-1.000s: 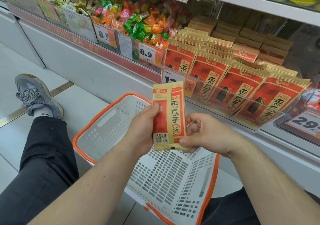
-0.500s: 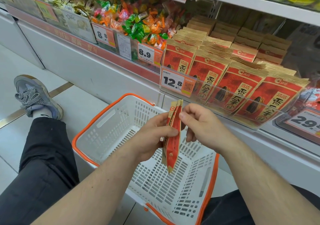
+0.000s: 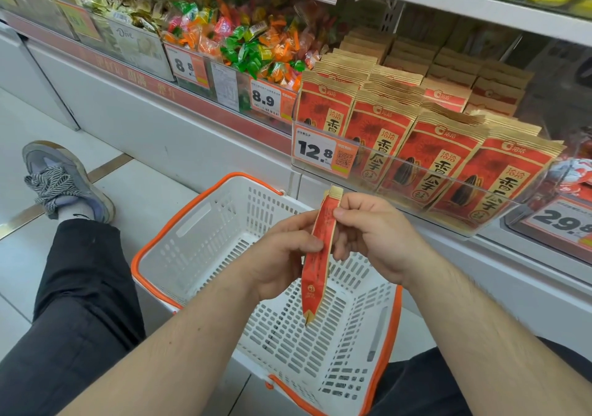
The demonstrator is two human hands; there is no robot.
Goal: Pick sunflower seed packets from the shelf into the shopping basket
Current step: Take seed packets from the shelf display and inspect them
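Note:
A red and tan sunflower seed packet [image 3: 315,274] hangs edge-on above the white shopping basket with an orange rim [image 3: 205,236]. My left hand [image 3: 282,252] pinches the packet's left side between thumb and fingers. My right hand [image 3: 374,236] pinches its upper right edge. Nothing lies in the part of the basket that shows. Several rows of the same packets [image 3: 442,146] stand upright on the shelf behind a clear plastic rail, just above and right of my hands.
Bins of wrapped candies [image 3: 253,47] fill the shelf to the left. Price tags read 12.8 [image 3: 315,151], 8.9 and 29. My leg in dark trousers and a grey shoe [image 3: 61,182] stretch over the tiled floor at left. An upper shelf overhangs.
The packet has turned from facing me flat to edge-on, and it has sunk a little toward the basket. My right hand shifted from its lower edge to its upper edge.

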